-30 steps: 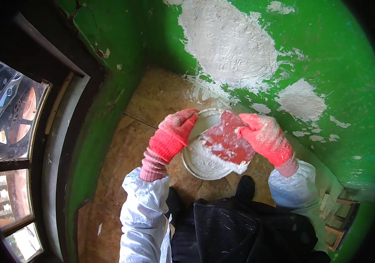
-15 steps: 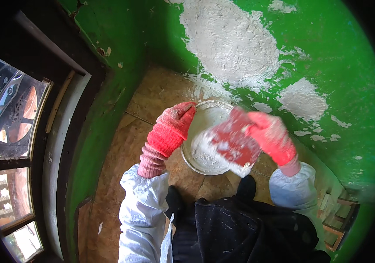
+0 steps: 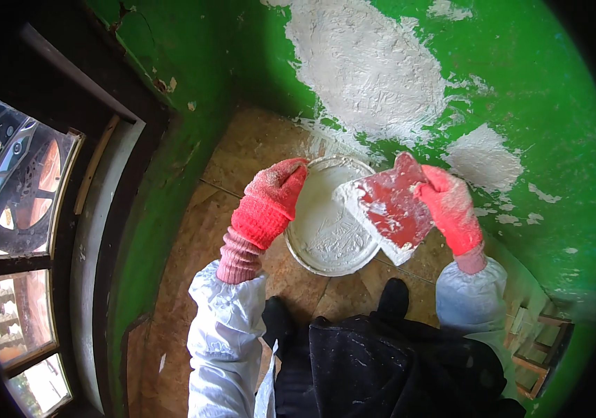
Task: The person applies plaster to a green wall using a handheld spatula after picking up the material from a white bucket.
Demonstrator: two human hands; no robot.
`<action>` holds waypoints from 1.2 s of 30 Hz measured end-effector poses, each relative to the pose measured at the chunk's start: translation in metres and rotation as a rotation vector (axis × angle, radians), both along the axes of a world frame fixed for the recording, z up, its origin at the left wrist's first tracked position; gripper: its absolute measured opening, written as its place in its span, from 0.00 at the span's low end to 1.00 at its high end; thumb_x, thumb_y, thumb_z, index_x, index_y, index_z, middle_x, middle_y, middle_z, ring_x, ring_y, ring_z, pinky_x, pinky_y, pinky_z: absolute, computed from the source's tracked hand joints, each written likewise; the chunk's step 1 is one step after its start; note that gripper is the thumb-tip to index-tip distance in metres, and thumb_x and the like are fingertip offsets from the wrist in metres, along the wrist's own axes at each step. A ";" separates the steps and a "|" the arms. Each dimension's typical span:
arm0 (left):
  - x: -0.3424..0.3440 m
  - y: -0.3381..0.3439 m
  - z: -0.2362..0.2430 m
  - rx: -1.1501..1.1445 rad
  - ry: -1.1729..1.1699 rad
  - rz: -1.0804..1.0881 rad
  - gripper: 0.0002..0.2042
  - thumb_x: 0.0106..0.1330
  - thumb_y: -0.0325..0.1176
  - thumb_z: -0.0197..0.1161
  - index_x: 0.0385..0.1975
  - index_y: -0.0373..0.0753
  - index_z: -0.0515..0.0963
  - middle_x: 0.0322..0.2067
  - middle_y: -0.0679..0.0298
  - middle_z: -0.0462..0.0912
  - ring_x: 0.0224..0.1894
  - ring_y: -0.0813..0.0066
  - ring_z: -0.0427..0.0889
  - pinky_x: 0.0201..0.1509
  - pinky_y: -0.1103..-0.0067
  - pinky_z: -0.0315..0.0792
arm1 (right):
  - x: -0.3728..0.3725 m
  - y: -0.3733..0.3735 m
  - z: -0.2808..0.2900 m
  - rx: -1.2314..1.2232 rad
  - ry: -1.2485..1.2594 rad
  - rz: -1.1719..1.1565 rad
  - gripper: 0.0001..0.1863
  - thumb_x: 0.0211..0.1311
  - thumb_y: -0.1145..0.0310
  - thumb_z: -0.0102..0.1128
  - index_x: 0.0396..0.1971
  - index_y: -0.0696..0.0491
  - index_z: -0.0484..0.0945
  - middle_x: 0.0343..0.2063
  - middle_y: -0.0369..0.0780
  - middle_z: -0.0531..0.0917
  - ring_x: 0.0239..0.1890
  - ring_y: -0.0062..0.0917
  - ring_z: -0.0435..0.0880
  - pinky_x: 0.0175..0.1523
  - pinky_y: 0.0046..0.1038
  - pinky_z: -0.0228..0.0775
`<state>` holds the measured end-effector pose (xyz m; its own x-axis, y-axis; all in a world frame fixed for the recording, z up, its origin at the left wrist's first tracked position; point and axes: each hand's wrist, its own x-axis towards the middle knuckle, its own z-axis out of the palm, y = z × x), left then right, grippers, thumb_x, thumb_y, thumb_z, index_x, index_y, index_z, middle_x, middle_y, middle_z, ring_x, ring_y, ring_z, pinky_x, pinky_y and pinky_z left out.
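Note:
In a red knitted glove, my left hand is closed on the left rim of a round white bucket. Wet white plaster lies inside it, ridged near the lower part. My right hand, gloved the same way, grips a flat red putty spreader from its right side. Plaster is smeared over the spreader's face and coats its left and lower edges thickly. The spreader is tilted over the bucket's right rim; whether it touches the rim I cannot tell.
A green wall rises ahead, with a large plaster patch and a smaller one. Brown floor tiles surround the bucket. On the left is a dark-framed glazed door; a wooden frame stands at lower right.
The spreader has moved right and turned, from over the plaster to the bucket's right rim. My left hand and the bucket have shifted very slightly left.

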<state>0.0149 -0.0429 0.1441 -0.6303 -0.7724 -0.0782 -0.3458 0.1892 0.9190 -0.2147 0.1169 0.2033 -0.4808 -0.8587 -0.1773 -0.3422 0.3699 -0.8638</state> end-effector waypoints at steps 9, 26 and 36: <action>0.000 -0.004 0.001 -0.041 0.022 0.053 0.14 0.63 0.39 0.52 0.41 0.36 0.75 0.32 0.51 0.79 0.35 0.60 0.79 0.41 0.75 0.71 | -0.003 0.005 -0.010 -0.024 0.026 0.008 0.15 0.54 0.76 0.57 0.42 0.62 0.75 0.30 0.36 0.81 0.30 0.12 0.73 0.34 0.19 0.68; 0.002 -0.005 -0.003 -0.012 0.005 0.101 0.15 0.63 0.39 0.52 0.42 0.37 0.76 0.36 0.51 0.79 0.39 0.59 0.79 0.44 0.75 0.71 | 0.004 0.014 -0.023 0.104 -0.007 -0.079 0.14 0.56 0.74 0.54 0.43 0.60 0.76 0.27 0.32 0.79 0.27 0.11 0.71 0.32 0.16 0.65; 0.004 -0.003 0.004 -0.031 0.010 0.083 0.15 0.63 0.39 0.52 0.42 0.36 0.75 0.34 0.52 0.79 0.36 0.61 0.79 0.42 0.76 0.70 | -0.019 0.021 -0.036 -0.086 -0.187 -0.170 0.15 0.56 0.78 0.53 0.44 0.62 0.75 0.31 0.32 0.78 0.30 0.12 0.72 0.36 0.16 0.67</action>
